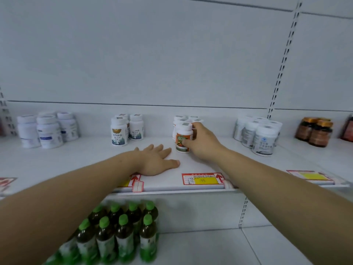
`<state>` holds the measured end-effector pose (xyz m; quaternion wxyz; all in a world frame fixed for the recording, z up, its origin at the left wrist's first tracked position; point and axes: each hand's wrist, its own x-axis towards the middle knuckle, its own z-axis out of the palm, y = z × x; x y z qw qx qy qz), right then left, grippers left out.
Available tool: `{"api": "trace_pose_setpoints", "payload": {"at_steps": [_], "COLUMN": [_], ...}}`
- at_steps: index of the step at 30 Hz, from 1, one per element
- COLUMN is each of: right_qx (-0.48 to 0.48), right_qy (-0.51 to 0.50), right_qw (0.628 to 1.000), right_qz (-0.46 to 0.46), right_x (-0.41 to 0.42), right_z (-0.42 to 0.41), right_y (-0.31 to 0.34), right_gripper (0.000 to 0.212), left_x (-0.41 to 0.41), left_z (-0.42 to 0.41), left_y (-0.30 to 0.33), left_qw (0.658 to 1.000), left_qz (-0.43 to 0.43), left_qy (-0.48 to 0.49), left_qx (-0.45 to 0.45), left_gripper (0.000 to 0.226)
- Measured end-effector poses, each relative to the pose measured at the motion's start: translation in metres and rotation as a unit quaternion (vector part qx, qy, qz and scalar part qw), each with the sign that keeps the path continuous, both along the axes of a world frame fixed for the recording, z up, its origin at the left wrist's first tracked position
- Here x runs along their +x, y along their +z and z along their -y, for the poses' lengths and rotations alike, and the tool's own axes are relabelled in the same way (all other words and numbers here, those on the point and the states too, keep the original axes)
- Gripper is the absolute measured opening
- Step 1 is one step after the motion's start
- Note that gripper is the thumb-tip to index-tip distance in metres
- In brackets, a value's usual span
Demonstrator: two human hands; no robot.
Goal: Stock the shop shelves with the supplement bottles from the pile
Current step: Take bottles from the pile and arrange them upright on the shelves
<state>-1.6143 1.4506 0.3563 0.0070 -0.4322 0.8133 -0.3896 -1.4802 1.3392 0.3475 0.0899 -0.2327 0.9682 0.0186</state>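
Note:
A white supplement bottle with an orange label (183,137) stands upright on the white shelf (95,157), at the front of a small group of the same bottles (179,119). My right hand (204,144) grips this front bottle from its right side, thumb across the label and fingers behind it. My left hand (156,161) rests flat on the shelf just left of the bottle, palm down, fingers straight, holding nothing.
More groups stand along the shelf: white bottles at far left (46,129), gold-labelled white bottles (126,129), larger white bottles (257,134), and brown jars (315,131) at right. Price tags (202,178) line the front edge. Green-capped drink bottles (118,232) fill the shelf below.

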Motion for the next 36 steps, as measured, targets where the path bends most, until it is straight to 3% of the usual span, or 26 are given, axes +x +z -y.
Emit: {"api": "trace_pose_setpoints", "payload": {"at_steps": [6, 10, 17, 22, 30, 36], "right_qx": [0.02, -0.003, 0.101, 0.099, 0.041, 0.031], "right_qy": [0.006, -0.008, 0.087, 0.182, 0.338, 0.44], "right_qw": [1.0, 0.997, 0.973, 0.951, 0.91, 0.869], "right_qz": [0.002, -0.079, -0.19, -0.231, -0.236, -0.225], "right_x": [-0.002, 0.008, 0.092, 0.227, 0.531, 0.727], "right_z": [-0.001, 0.001, 0.073, 0.175, 0.343, 0.445], "right_y": [0.002, 0.032, 0.077, 0.09, 0.1, 0.094], "right_gripper": [0.053, 0.062, 0.066, 0.067, 0.064, 0.063], "left_x": [0.001, 0.023, 0.151, 0.313, 0.618, 0.779], "left_z": [0.0, 0.006, 0.037, 0.092, 0.182, 0.253], "left_y": [0.004, 0.019, 0.047, 0.053, 0.037, 0.028], "left_qw": [0.999, 0.986, 0.959, 0.929, 0.861, 0.822], "left_qz": [-0.028, -0.106, -0.247, -0.291, -0.318, -0.321], "left_qy": [0.006, 0.05, 0.119, 0.227, 0.396, 0.47], "left_qx": [0.044, 0.122, 0.068, 0.027, 0.004, 0.005], "left_gripper": [0.077, 0.075, 0.063, 0.066, 0.061, 0.062]}}
